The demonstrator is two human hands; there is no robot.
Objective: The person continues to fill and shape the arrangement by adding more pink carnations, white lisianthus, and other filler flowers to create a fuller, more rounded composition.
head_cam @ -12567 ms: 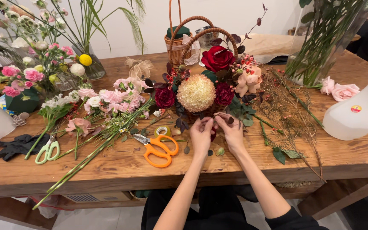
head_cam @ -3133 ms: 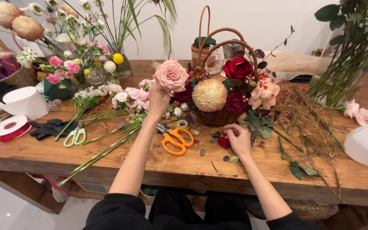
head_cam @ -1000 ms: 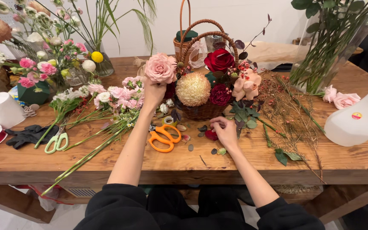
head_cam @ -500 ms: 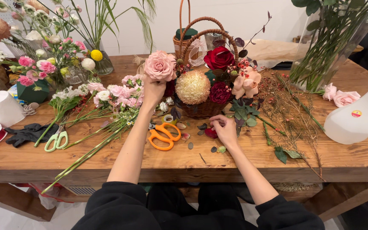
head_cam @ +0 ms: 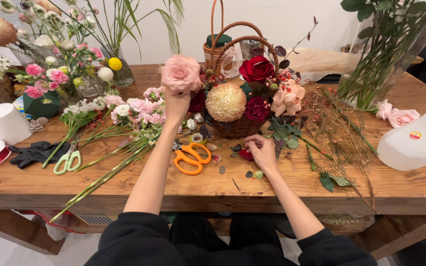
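Observation:
My left hand (head_cam: 174, 102) holds a large pale pink rose (head_cam: 180, 73) upright just left of the wicker flower basket (head_cam: 237, 127). The basket holds a cream round bloom (head_cam: 226, 101), red roses (head_cam: 256, 69) and peach roses (head_cam: 287, 98). My right hand (head_cam: 261, 148) rests on the table in front of the basket, fingers curled over a dark red petal (head_cam: 245, 155). Orange scissors (head_cam: 191, 157) lie between my two arms.
Loose pink and white stems (head_cam: 124, 118) lie to the left beside green scissors (head_cam: 67, 161), black gloves (head_cam: 34, 152) and ribbon rolls (head_cam: 0, 123). A white spray bottle (head_cam: 412, 140) stands at right, with twigs (head_cam: 336, 133), two pink roses (head_cam: 395, 114) and a vase of greenery (head_cam: 385, 54).
My left hand has held the pink rose up near the basket's left side with little movement. My right hand stays by the red petal in front of the basket.

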